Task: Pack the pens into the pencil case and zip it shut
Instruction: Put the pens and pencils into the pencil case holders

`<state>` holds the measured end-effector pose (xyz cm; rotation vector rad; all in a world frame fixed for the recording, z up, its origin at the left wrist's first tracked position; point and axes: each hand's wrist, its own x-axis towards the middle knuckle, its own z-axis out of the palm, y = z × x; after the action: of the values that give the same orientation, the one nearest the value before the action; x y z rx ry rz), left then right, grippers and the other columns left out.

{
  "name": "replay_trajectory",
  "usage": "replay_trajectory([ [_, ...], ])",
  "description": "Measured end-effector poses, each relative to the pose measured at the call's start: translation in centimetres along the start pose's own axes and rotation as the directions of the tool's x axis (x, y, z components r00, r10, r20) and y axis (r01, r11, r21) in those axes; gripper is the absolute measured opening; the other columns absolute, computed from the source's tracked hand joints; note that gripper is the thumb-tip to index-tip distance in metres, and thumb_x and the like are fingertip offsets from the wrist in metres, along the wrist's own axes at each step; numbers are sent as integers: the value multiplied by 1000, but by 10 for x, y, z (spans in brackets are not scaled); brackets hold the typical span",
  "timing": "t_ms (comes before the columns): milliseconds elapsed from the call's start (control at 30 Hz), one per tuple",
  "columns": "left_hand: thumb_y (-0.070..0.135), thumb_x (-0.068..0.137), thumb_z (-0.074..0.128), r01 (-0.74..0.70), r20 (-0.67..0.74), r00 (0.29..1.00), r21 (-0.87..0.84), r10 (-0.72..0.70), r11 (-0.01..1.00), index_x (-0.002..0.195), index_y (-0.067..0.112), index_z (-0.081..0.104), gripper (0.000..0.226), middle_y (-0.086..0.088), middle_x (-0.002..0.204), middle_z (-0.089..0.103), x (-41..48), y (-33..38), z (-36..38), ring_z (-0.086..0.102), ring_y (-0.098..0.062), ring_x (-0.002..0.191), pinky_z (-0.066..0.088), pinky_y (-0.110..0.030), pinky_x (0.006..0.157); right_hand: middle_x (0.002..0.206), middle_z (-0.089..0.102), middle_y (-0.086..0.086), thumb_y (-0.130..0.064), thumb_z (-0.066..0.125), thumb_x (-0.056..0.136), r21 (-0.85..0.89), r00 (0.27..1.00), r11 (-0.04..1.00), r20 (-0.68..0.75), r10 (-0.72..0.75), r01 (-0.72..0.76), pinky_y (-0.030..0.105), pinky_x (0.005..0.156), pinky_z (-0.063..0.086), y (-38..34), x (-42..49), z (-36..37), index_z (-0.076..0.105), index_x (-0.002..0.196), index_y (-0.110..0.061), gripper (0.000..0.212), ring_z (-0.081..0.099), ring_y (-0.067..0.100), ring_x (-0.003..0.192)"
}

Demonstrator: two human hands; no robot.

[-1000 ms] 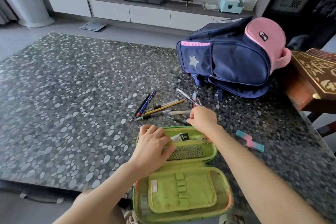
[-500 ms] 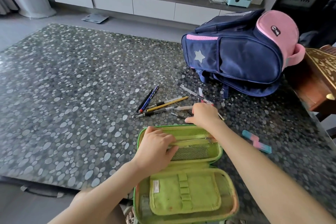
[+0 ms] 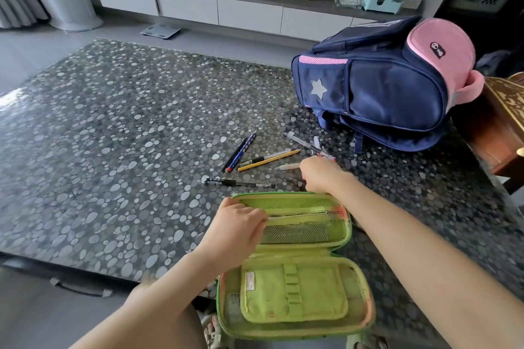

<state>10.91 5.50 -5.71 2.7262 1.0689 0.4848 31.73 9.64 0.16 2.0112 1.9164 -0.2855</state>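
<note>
A green pencil case point(image 3: 295, 292) lies open at the table's near edge, its mesh-pocket half farther from me. My left hand point(image 3: 241, 224) grips the left end of that mesh pocket. Beyond the case my right hand point(image 3: 320, 176) is curled, knuckles up, over the right end of the loose pens. A white pen point(image 3: 286, 166) and a pink pen point(image 3: 326, 154) stick out from under it. A black pen point(image 3: 239, 183) lies alone just past the case. A yellow pencil point(image 3: 269, 160), a blue pen point(image 3: 241, 153) and a clear pen point(image 3: 300, 142) lie farther back.
A navy and pink backpack point(image 3: 382, 88) lies on the pebble-patterned table point(image 3: 113, 150) at the back right. A carved wooden box point(image 3: 504, 110) sits at the right edge. A TV cabinet point(image 3: 226, 8) stands beyond the table.
The black pen has come away from the pile and now lies crosswise just past the case. My right hand stays curled on the pens. My left hand keeps holding the mesh pocket.
</note>
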Motion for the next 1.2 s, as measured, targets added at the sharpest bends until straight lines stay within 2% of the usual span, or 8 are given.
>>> replay_trajectory([
  [100,38,87,46,38,-21,999,12,-38,999,96,26,67,26,13,84,71,2,-1,-1,64,-12,78,33,-30,81,92,59,4,0,48,87,-136,990,990,-141,3,-23,31,65,38,9,-26,-14,58,95,-12,17,55,26,83],
  [200,46,81,46,96,-11,995,104,-95,990,88,31,71,31,16,84,66,1,3,1,61,-12,79,38,-36,82,82,61,-2,-5,53,84,-73,980,997,-197,-42,28,30,66,43,15,-53,-20,60,79,-19,17,57,23,85],
  [433,54,76,36,205,-66,979,276,-194,939,81,35,73,41,7,68,52,3,12,1,50,-18,72,24,-36,81,108,64,4,-4,51,88,10,978,987,-138,-157,159,36,84,46,-20,-56,18,66,107,-20,29,54,22,103],
  [567,60,84,15,294,61,942,318,-329,901,117,31,58,61,-2,101,54,-1,16,-1,43,-23,100,23,-43,94,114,62,7,-6,49,92,35,981,985,-99,-167,172,35,86,43,-22,-63,30,62,115,-19,30,53,24,107],
  [800,64,80,26,266,-29,961,363,-275,893,110,26,64,62,-5,93,60,-6,11,4,53,-25,89,29,-42,84,81,65,5,-6,55,90,-66,909,988,-388,-155,140,33,77,40,-41,-75,39,66,81,-9,14,48,23,80],
  [900,63,78,31,260,-47,964,368,-261,893,107,25,66,60,-5,89,61,-7,12,2,55,-25,85,26,-42,83,53,51,-2,-14,76,73,-48,853,995,-512,-100,88,25,56,36,-52,-71,50,58,56,-14,25,43,16,55],
  [1033,63,77,32,237,-57,971,372,-233,898,106,24,67,59,-3,83,59,-9,9,-1,55,-24,80,27,-41,81,58,65,-6,-32,77,66,80,756,988,-653,-49,133,22,52,46,-39,-81,58,69,62,-17,17,59,14,58],
  [1200,63,76,32,207,-58,978,394,-200,896,104,25,68,59,-2,79,59,-6,7,-1,55,-23,76,26,-41,80,66,68,1,-19,70,80,452,645,878,-626,439,-158,19,43,26,35,-83,70,71,74,-13,8,53,17,60],
])
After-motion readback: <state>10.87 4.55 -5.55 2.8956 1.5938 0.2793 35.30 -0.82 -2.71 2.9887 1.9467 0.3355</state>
